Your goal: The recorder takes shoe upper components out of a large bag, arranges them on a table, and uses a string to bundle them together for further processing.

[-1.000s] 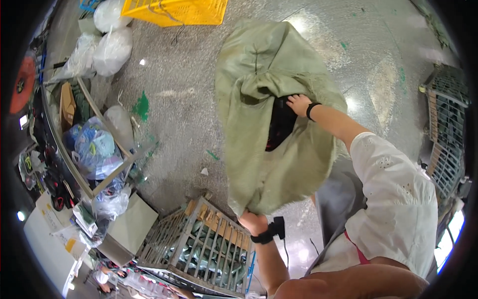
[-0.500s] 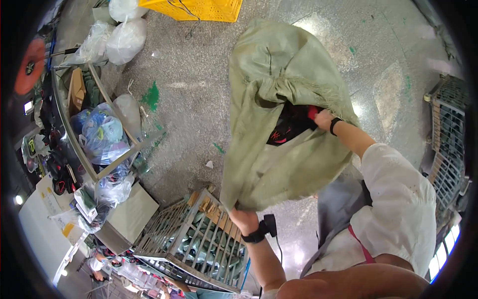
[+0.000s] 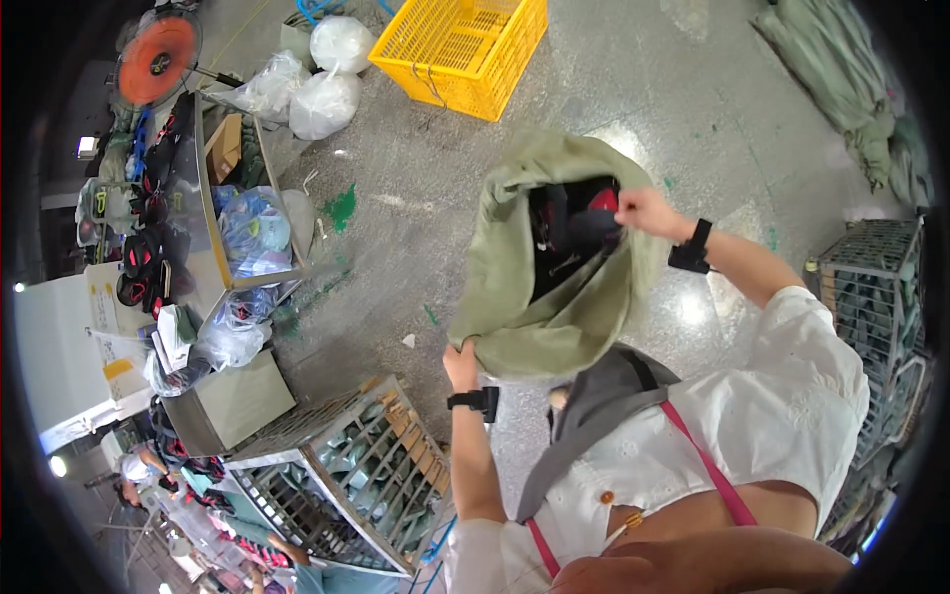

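Note:
A large olive-green woven sack (image 3: 495,287) stands on the floor in front of me, its mouth rolled wide open. Black and red pieces (image 3: 569,238) fill its inside; their exact kind does not show. My left hand (image 3: 461,366) is closed on the sack's near left edge. Over the right side of the mouth reaches my right hand (image 3: 648,213), its fingers pinched at a dark piece beside a red one. Part of what it grips is hidden by the fingers.
A yellow plastic crate (image 3: 465,49) and white plastic bags (image 3: 325,104) lie beyond the sack. A loaded table (image 3: 223,267) is at left. Metal cage carts (image 3: 361,475) stand near left and right. Green sacks (image 3: 836,79) lie far right; an orange fan (image 3: 156,61) stands far left.
The sack's mouth has opened wider and its cloth is folded down lower, showing more of the contents. My left hand has moved up with its edge. The view has shifted, showing more of the crate.

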Demonstrator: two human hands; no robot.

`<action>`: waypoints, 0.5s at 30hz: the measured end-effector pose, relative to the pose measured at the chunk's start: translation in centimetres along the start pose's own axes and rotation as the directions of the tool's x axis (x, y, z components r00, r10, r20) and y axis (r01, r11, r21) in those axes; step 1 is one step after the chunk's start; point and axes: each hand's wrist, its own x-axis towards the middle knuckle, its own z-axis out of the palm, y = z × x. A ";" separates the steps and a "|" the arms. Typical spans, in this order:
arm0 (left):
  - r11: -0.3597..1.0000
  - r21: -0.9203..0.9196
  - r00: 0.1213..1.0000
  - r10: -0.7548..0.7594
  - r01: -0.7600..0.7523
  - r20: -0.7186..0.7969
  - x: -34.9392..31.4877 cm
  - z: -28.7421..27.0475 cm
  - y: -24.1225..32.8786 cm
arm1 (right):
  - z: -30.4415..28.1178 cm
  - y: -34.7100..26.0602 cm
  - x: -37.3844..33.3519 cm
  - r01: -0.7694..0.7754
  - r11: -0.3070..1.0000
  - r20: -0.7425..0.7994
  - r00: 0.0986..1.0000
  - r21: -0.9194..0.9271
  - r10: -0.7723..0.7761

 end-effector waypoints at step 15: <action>0.638 0.465 0.780 0.396 -0.613 0.485 -9.9 3.7 4.0 | -4.4 -17.7 -1.6 0.319 0.948 -0.497 0.822 -0.004 -0.278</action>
